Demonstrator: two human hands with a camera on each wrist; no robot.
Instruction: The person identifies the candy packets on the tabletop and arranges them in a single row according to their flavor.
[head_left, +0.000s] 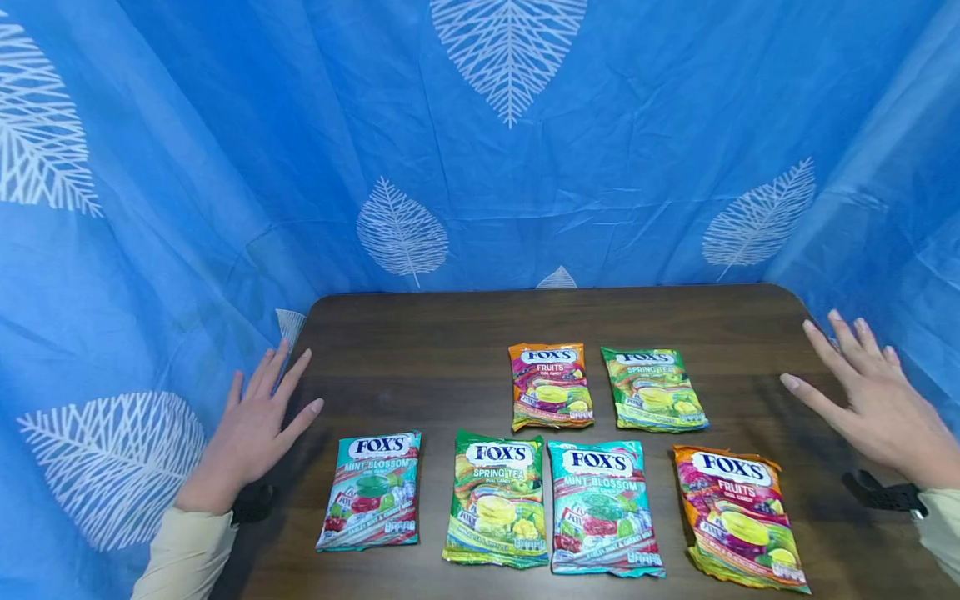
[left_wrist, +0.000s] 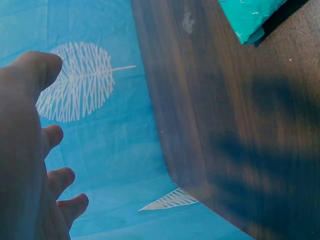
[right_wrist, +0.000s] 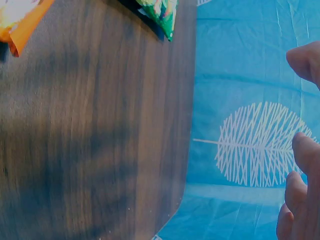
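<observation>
My left hand point(head_left: 251, 433) hovers at the table's left edge with fingers spread, holding nothing. Nearest to it lies a teal Mint Blossom candy bag point(head_left: 371, 492). Off the right side, my right hand point(head_left: 877, 400) is likewise spread and holds nothing. An orange Fruits candy bag point(head_left: 741, 517) is the closest one to it. Between these two lie a green Spring Tea bag point(head_left: 497, 500) and a second Mint Blossom bag point(head_left: 606, 508), side by side. Farther back are a smaller-looking Fruits bag point(head_left: 551, 386) and another Spring Tea bag point(head_left: 654, 389). All lie face up.
The dark wooden table point(head_left: 420, 358) has rounded far corners. A blue curtain point(head_left: 600, 192) with white leaf prints hangs behind it and along both sides. Each wrist wears a black strap, the left strap point(head_left: 253, 502) and the right strap point(head_left: 881, 493).
</observation>
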